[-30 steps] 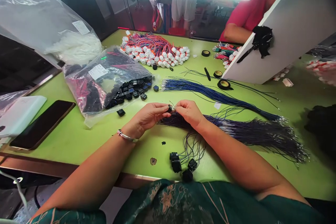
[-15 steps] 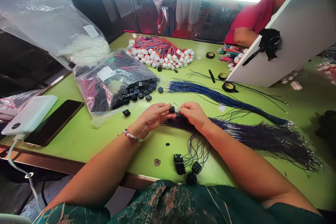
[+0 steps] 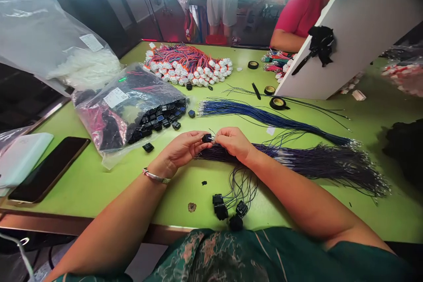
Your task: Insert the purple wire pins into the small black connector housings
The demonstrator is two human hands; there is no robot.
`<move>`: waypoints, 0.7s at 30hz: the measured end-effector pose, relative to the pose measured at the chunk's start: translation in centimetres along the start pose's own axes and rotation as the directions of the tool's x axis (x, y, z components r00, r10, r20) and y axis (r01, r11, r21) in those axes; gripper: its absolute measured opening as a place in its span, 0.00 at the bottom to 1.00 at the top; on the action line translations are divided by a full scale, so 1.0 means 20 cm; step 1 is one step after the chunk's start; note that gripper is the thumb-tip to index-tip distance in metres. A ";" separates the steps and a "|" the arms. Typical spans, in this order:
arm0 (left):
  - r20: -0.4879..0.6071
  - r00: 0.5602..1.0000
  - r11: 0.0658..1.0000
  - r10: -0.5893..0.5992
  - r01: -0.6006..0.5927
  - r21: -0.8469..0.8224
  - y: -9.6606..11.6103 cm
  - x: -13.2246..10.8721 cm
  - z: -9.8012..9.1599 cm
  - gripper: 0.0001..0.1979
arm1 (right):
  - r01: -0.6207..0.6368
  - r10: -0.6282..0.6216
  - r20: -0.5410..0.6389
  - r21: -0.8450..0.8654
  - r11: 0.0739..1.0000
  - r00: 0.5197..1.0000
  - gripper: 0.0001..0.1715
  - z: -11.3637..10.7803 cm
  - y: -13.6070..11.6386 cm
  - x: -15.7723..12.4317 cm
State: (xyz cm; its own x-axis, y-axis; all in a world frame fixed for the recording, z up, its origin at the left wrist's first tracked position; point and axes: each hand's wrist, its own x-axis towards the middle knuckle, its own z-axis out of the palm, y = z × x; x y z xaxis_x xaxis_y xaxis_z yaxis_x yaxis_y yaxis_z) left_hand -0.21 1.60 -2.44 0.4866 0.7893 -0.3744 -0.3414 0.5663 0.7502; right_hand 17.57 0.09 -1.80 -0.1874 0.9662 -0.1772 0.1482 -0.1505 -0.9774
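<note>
My left hand [image 3: 180,150] pinches a small black connector [image 3: 207,138] over the green table [image 3: 99,176]. My right hand [image 3: 233,142] is closed on a thin dark wire at that connector, fingertips touching it. Just below my hands lies a long bundle of dark purple wires [image 3: 313,165]. Near my body sit several wired black connectors [image 3: 228,209]. A clear bag spilling loose black connectors [image 3: 155,119] lies to the left.
A blue wire bundle [image 3: 264,116] runs behind my hands. Red-and-white harnesses [image 3: 188,64], tape rolls [image 3: 277,102], a phone [image 3: 49,167], a white power bank [image 3: 20,156] and a slanted white board [image 3: 350,31] lie around. A person in red [image 3: 297,13] sits opposite.
My hands stay together on the connector and wire; only the camera view has shifted slightly.
</note>
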 end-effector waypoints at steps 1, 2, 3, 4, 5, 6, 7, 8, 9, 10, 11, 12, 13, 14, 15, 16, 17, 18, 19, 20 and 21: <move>-0.003 1.000 1.000 -0.003 0.003 -0.001 0.00 0.00 0.00 0.07 | -0.004 0.004 0.005 -0.004 1.000 1.000 0.07 0.00 0.00 0.00; -0.007 1.000 1.000 -0.004 0.004 -0.002 0.00 0.00 0.01 0.06 | -0.010 0.010 0.007 -0.006 1.000 1.000 0.07 0.00 -0.01 0.00; -0.014 1.000 1.000 -0.003 0.003 0.001 0.00 -0.01 0.01 0.05 | -0.016 0.016 0.009 -0.007 1.000 1.000 0.07 0.00 -0.01 0.00; -0.023 1.000 1.000 0.001 -0.001 0.007 0.00 -0.01 0.01 0.05 | -0.025 0.025 0.011 -0.006 1.000 1.000 0.07 0.00 -0.01 0.00; -0.033 0.999 1.000 0.009 -0.008 0.018 0.00 -0.01 0.02 0.05 | -0.036 0.036 0.016 -0.004 0.999 0.999 0.07 0.00 -0.01 -0.01; -0.040 0.999 0.999 0.026 -0.024 0.037 0.00 -0.01 0.02 0.06 | -0.051 0.050 0.021 0.001 0.999 0.999 0.06 0.00 -0.02 -0.01; -0.045 0.997 0.997 0.058 -0.055 0.062 0.00 -0.02 0.02 0.08 | -0.070 0.070 0.028 0.009 0.997 0.997 0.06 -0.01 -0.02 -0.01; -0.046 0.994 0.991 0.101 -0.096 0.094 -0.01 -0.02 0.02 0.10 | -0.096 0.096 0.039 0.020 0.995 0.995 0.05 -0.01 -0.02 -0.01; -0.045 0.988 0.981 0.147 -0.140 0.133 -0.01 -0.02 0.02 0.12 | -0.126 0.124 0.052 0.034 0.992 0.991 0.05 -0.02 -0.02 -0.01; -0.044 0.981 0.968 0.191 -0.181 0.171 -0.02 -0.02 0.02 0.13 | -0.154 0.150 0.065 0.051 0.987 0.987 0.04 -0.02 -0.02 0.00; -0.043 0.973 0.955 0.228 -0.215 0.204 -0.02 -0.03 0.03 0.13 | -0.175 0.169 0.079 0.068 0.982 0.982 0.04 -0.02 -0.02 0.00; -0.044 0.966 0.944 0.254 -0.237 0.229 -0.03 -0.03 0.03 0.14 | -0.186 0.178 0.094 0.081 0.979 0.979 0.04 -0.03 -0.02 0.00; -0.045 0.963 0.937 0.265 -0.246 0.247 -0.03 -0.03 0.04 0.14 | -0.185 0.175 0.110 0.086 0.979 0.978 0.04 -0.03 -0.02 0.00; -0.048 0.962 0.935 0.268 -0.248 0.256 -0.03 -0.03 0.04 0.14 | -0.171 0.161 0.118 0.080 0.982 0.980 0.04 -0.03 -0.02 0.00; -0.053 0.962 0.935 0.269 -0.247 0.256 -0.03 -0.03 0.05 0.14 | -0.148 0.139 0.119 0.067 0.987 0.983 0.05 -0.03 -0.01 -0.01; -0.061 0.963 0.937 0.264 -0.241 0.252 -0.03 -0.03 0.06 0.15 | -0.117 0.111 0.115 0.047 0.992 0.987 0.05 -0.03 -0.01 -0.01; -0.069 0.964 0.940 0.255 -0.231 0.250 -0.03 -0.03 0.06 0.15 | -0.082 0.079 0.109 0.022 0.996 0.991 0.05 -0.02 -0.01 -0.01; -0.079 0.966 0.943 0.247 -0.221 0.247 -0.03 -0.04 0.07 0.16 | -0.047 0.047 0.102 -0.002 0.999 0.994 0.05 -0.02 -0.01 -0.01; -0.088 0.966 0.946 0.242 -0.215 0.245 -0.03 -0.04 0.08 0.16 | -0.017 0.019 0.094 -0.022 1.000 0.995 0.05 -0.01 -0.01 -0.01; -0.094 0.966 0.946 0.243 -0.214 0.245 -0.03 -0.04 0.09 0.17 | 0.006 -0.003 0.088 -0.038 0.999 0.996 0.05 -0.01 -0.01 -0.02; -0.099 0.964 0.944 0.245 -0.214 0.251 -0.04 -0.04 0.09 0.17 | 0.018 -0.014 0.083 -0.050 0.999 0.996 0.05 -0.01 0.00 -0.02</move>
State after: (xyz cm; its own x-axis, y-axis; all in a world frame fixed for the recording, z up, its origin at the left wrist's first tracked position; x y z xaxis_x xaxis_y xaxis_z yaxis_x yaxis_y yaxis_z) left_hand 1.11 0.15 -1.70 0.3057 0.9236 -0.2313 -0.2248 0.3061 0.9251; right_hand 17.73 -0.21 -1.63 -0.2689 0.9476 -0.1723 0.1928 -0.1223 -0.9736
